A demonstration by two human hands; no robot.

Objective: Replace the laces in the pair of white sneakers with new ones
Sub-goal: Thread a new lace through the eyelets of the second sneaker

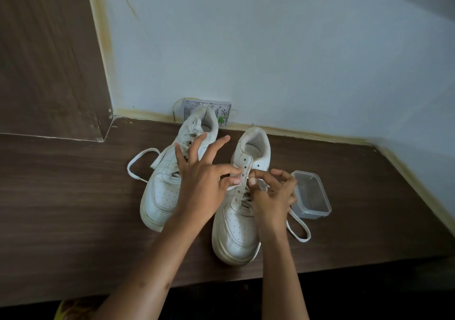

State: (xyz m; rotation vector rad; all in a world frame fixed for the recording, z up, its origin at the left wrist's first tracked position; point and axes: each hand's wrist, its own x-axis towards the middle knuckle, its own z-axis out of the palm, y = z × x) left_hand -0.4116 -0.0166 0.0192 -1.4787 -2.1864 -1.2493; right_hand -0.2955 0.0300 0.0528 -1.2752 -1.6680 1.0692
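White lace work: both hands meet over the eyelet rows of the right sneaker [237, 211], which stands toe toward the person on the bench [73, 209].
Left hand [204, 186]: thumb and forefinger pinch the left eyelet flap near its middle, the other fingers splayed and lifted over the left sneaker [170, 172] without clearly touching it.
Right hand [273, 191]: fingers curled, thumb and forefinger pinching what looks like the lace just beside an eyelet — the tip itself is hidden.
Lace [298, 226]: crossed through the lower eyelets only; upper holes stand bare; one loose end loops onto the bench to the right of the toe.
Step, as I judge it: working the lace at a middle eyelet — whether threading or drawing out I cannot tell.
Doing it well: keep the flap steady with the left hand, move the lace straight through the hole, keep it flat and untwisted, and even both ends.
Left sneaker: just beside, its lace trailing loose to the left.
Plastic container [311, 196]: clear, lidless, close to the right hand; mind the loose end catching it.
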